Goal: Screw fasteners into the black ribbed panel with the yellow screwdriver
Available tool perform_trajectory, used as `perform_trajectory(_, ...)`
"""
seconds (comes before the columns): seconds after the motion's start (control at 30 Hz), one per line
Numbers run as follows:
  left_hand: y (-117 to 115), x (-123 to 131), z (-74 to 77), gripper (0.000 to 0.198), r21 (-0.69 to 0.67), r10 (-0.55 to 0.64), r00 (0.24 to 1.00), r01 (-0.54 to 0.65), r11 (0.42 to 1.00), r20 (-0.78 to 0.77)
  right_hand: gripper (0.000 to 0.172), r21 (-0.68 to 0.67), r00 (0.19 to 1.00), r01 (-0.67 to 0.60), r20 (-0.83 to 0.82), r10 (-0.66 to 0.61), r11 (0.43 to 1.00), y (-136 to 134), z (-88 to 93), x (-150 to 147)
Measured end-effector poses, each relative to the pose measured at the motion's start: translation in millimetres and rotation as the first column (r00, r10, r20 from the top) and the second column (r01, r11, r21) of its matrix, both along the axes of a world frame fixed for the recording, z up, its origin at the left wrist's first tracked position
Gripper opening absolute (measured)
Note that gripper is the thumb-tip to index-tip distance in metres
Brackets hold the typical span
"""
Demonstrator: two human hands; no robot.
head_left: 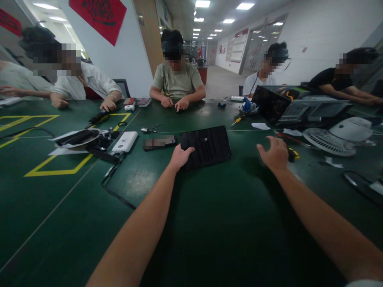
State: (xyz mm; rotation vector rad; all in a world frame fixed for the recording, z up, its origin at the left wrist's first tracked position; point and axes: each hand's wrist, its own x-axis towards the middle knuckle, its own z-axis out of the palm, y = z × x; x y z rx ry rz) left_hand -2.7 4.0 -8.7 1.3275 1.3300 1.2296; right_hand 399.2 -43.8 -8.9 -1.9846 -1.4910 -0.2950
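Note:
My left hand [180,157] grips the near-left edge of a flat black case [211,147], thumb on top. The case has folds or ribs across its face and a small round shiny spot like a snap button; it lies tilted slightly on or just above the green table [215,223]. My right hand [273,153] is over the table to the right of the case, apart from it, with fingers spread and nothing in them. Just beyond its wrist lies a yellow and black tool [293,154], partly hidden. Left of the case is a dark flat box [159,142], its top blurred out.
At left sit a white power bank [125,142] and a strapped headset-like bundle [79,139] with a cable. A white fan [344,135] and an opened computer case [312,109] stand at right. A yellow screwdriver [237,120] lies ahead. Several people sit around the table.

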Motion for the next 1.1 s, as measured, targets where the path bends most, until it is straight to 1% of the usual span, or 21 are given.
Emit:
perform_trajectory(0.03,-2.2,1.9,1.0,0.036,0.015,-0.025,0.999,0.026,1.0,-0.036,0.059,0.033,0.987,-0.163,0.014,0.162,0.986,-7.2,0.2,-22.7)
perform_trajectory(0.07,-5.1,4.6,2.0,0.039,0.029,-0.051,0.996,0.054,0.998,-0.078,0.058,0.055,0.956,-0.292,0.019,0.292,0.955,-16.4,0.9,-47.1)
perform_trajectory(0.1,-8.6,8.0,2.9,0.042,0.04,-0.078,0.989,0.084,0.996,-0.125,0.057,0.03,0.909,-0.416,0.033,0.416,0.909,-26.8,2.2,-72.2)
perform_trajectory(0.13,-12.4,12.1,3.5,0.044,0.042,-0.125,0.976,0.135,0.99,-0.177,0.058,0.011,0.862,-0.505,0.051,0.504,0.863,-37.6,3.9,-96.9)
perform_trajectory(0.17,-16.2,16.5,3.9,0.046,0.035,-0.149,0.966,0.16,0.986,-0.211,0.063,-0.02,0.819,-0.57,0.067,0.57,0.821,-47.5,5.8,-120.0)
perform_trajectory(0.2,-19.8,20.9,4.0,0.047,0.018,-0.177,0.957,0.186,0.982,-0.228,0.069,-0.051,0.784,-0.614,0.072,0.617,0.787,-55.5,7.8,-140.4)
perform_trajectory(0.27,-25.3,28.1,4.0,0.046,-0.016,-0.267,0.932,0.272,0.962,-0.246,0.083,-0.094,0.756,-0.645,0.066,0.651,0.759,-63.3,10.7,-170.9)
perform_trajectory(0.33,-27.5,31.3,4.4,0.044,0.008,-0.322,0.917,0.334,0.943,-0.236,0.089,-0.108,0.767,-0.629,0.073,0.637,0.77,-59.6,11.8,-185.5)
perform_trajectory(0.37,-27.4,31.3,4.8,0.044,0.036,-0.332,0.918,0.347,0.937,-0.216,0.086,-0.13,0.777,-0.613,0.083,0.625,0.779,-54.7,11.7,-187.2)
perform_trajectory(0.43,-25.6,29.2,6.1,0.046,0.083,-0.321,0.934,0.336,0.938,-0.158,0.073,-0.174,0.801,-0.568,0.106,0.589,0.804,-43.0,11.2,-181.6)
perform_trajectory(0.53,-21.3,24.5,6.8,0.047,0.061,-0.277,0.955,0.284,0.957,-0.111,0.054,-0.199,0.847,-0.498,0.096,0.523,0.844,-29.4,11.8,-159.4)
perform_trajectory(0.6,-18.7,22.2,5.5,0.046,0.046,-0.256,0.963,0.261,0.964,-0.085,0.046,-0.193,0.887,-0.442,0.054,0.459,0.876,-24.0,12.8,-140.5)
perform_trajectory(0.67,-16.6,20.6,2.8,0.045,0.052,-0.25,0.967,0.252,0.966,-0.053,0.044,-0.198,0.918,-0.38,0.04,0.395,0.903,-19.2,13.3,-120.2)
perform_trajectory(0.73,-15.0,19.2,-0.4,0.046,0.057,-0.253,0.967,0.254,0.965,-0.035,0.043,-0.202,0.952,-0.287,0.053,0.303,0.936,-13.6,12.4,-98.5)
perform_trajectory(0.83,-13.2,17.6,-4.1,0.048,0.047,-0.254,0.967,0.255,0.966,-0.034,0.047,-0.195,0.982,-0.167,0.059,0.182,0.966,-4.9,9.6,-64.1)
perform_trajectory(0.97,-12.6,17.3,-5.5,0.047,0.041,-0.259,0.966,0.259,0.965,-0.021,0.073,-0.2,0.997,-0.043,0.058,0.056,0.979,2.7,7.4,-21.2)
perform_trajectory(1.0,-12.8,17.6,-5.3,0.047,0.04,-0.26,0.965,0.26,0.965,-0.017,0.074,-0.211,0.997,-0.026,0.06,0.039,0.977,3.6,7.2,-12.4)
perform_trajectory(1.1,-14.2,18.7,-3.6,0.045,0.038,-0.257,0.966,0.258,0.965,-0.012,0.07,-0.206,0.999,0.02,0.052,-0.01,0.978,5.2,6.8,8.9)
